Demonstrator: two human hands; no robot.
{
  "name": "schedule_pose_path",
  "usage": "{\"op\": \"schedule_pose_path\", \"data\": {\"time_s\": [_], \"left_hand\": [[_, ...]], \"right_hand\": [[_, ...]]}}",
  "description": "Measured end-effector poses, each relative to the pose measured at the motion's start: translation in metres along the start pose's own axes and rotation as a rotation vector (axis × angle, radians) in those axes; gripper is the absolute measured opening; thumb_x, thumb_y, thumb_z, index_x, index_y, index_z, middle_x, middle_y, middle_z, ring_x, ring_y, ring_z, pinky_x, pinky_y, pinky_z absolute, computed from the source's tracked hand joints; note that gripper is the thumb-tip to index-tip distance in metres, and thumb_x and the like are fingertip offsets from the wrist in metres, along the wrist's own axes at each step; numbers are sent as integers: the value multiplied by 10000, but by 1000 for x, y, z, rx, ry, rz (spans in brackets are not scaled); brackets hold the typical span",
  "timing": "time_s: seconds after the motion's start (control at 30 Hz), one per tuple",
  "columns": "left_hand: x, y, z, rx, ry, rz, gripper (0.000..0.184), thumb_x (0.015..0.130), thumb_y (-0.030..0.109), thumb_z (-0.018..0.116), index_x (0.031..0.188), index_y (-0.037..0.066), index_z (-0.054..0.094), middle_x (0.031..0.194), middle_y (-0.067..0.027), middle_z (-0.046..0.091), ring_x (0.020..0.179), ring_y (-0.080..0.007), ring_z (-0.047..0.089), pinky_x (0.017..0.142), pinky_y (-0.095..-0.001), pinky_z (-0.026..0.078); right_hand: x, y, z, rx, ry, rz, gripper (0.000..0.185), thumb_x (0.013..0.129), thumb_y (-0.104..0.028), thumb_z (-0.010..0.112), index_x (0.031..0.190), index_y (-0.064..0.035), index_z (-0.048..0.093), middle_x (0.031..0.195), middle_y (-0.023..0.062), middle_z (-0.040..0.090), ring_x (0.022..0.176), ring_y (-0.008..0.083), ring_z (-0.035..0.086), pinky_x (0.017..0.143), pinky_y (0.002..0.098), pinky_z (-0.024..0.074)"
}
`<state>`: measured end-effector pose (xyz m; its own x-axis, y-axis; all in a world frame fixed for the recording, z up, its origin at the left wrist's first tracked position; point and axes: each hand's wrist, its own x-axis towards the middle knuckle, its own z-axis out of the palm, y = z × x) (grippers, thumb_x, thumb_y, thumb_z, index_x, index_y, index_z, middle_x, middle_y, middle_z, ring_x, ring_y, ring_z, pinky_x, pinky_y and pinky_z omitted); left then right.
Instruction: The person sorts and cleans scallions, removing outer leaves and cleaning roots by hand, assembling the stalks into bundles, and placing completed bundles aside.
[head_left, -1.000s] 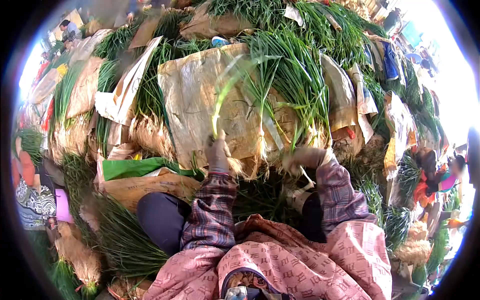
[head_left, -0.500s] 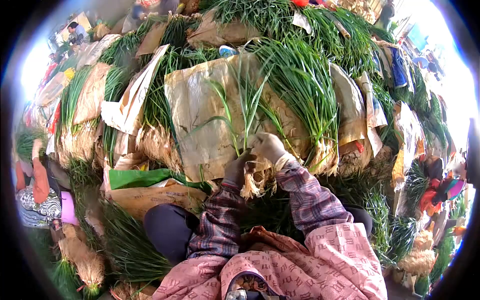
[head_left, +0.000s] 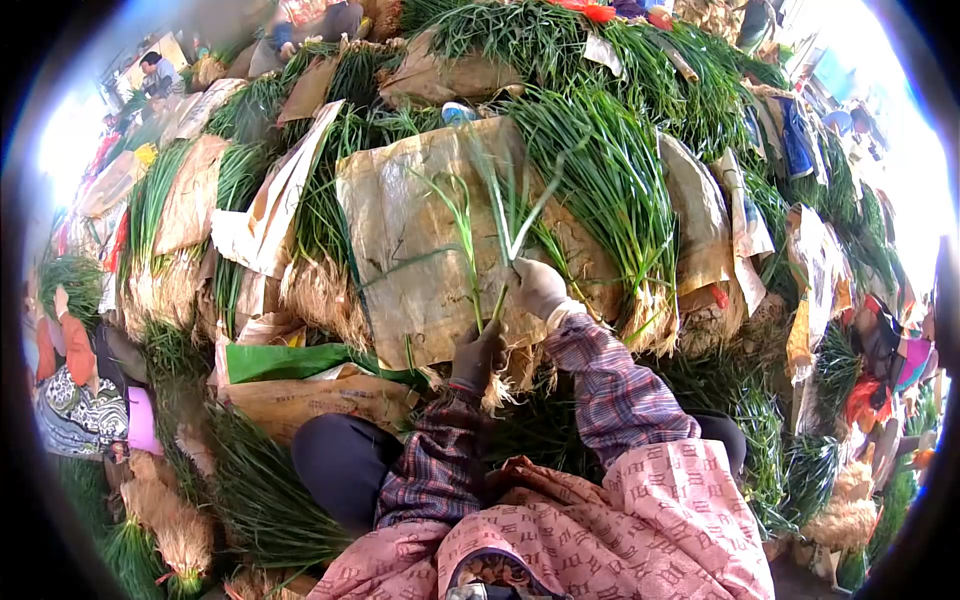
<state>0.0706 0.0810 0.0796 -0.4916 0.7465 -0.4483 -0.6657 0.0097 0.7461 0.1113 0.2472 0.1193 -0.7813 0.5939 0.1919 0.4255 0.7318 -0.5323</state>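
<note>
Both hands hold on to thin green stalks [head_left: 469, 245] in front of the big brown sheet [head_left: 400, 235]. Your left hand [head_left: 480, 352] is closed around the low part, with pale roots [head_left: 497, 394] hanging under it. Your right hand [head_left: 541, 287] pinches some of them higher up.

A moment ago the two hands were close together. Now the right one is a bit away, and the tops near it lean out in a V. So the bunch is being worked at two spots, and it looks like some leaves are being pulled apart from the rest.

It is hard to see the right fingertips, because the back of that hand hides them. The leaf tips above are blurry, so I can't count them. Most of the left fingers are hidden too. Your knees and the sheet's right side are partly covered.
</note>
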Motion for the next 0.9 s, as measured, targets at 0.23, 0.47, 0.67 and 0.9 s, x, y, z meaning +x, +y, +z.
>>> {"op": "schedule_pose_path", "data": {"time_s": [0.23, 0.47, 0.67, 0.9], "left_hand": [[18, -7, -40, 69, 90, 55, 307, 894, 375, 556, 880, 68, 564, 602, 5, 519, 466, -84, 462, 408, -225, 365], [7, 6, -16, 193, 150, 173, 345, 900, 326, 457, 736, 38, 551, 676, -61, 569, 526, -141, 490, 481, -271, 410], [8, 5, 5, 69, -74, -147, 497, 854, 373, 602, 1195, 27, 500, 1066, -154, 575, 841, -248, 605, 788, -371, 523], [13, -20, 15, 109, -160, -24, 310, 860, 280, 588, 1051, 40, 634, 833, -4, 606, 690, -107, 520, 617, -245, 409]], "right_hand": [[-42, 42, -46, 1301, -713, -250, 252, 898, -286, 479, 810, -73, 582, 648, 2, 543, 491, 112, 476, 421, 247, 377], [-39, 19, -75, -424, -484, 587, 409, 805, -383, 611, 1008, -29, 591, 664, 78, 623, 596, 189, 609, 551, 298, 498], [-35, 25, -48, 241, -273, 349, 343, 858, -310, 590, 1025, -10, 596, 748, 84, 631, 709, 195, 604, 646, 298, 474], [-44, 40, -10, 455, -208, 229, 374, 835, -338, 612, 950, 15, 654, 884, 169, 664, 823, 262, 633, 764, 328, 471]]}}
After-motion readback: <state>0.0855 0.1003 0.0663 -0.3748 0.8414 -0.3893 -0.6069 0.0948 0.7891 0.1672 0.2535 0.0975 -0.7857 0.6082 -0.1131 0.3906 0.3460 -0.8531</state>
